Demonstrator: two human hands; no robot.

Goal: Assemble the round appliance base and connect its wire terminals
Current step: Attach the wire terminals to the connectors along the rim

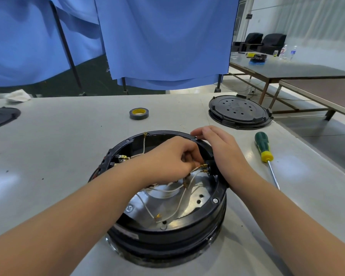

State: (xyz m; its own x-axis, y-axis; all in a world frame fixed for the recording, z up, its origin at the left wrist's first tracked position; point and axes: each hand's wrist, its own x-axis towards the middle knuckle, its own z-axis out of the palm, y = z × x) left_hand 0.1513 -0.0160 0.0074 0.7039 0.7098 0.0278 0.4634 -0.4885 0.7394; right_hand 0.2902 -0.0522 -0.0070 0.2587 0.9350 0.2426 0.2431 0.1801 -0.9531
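A round black appliance base (207, 220) sits open side up on the grey table in front of me, with a shiny metal plate and several white wires (179, 198) inside. My left hand (167, 158) reaches into it and pinches a white wire with a brass terminal (203, 166) at the connector on the inner right wall. My right hand (219, 144) rests curled over the base's right rim beside that connector. A loose brass terminal (158, 216) lies near the front of the plate.
A green and yellow screwdriver (264, 148) lies right of the base. A round black cover plate (239, 111) sits at the back right, a roll of dark tape (139, 113) at the back middle, another black part (0, 117) at far left. Blue curtains hang behind.
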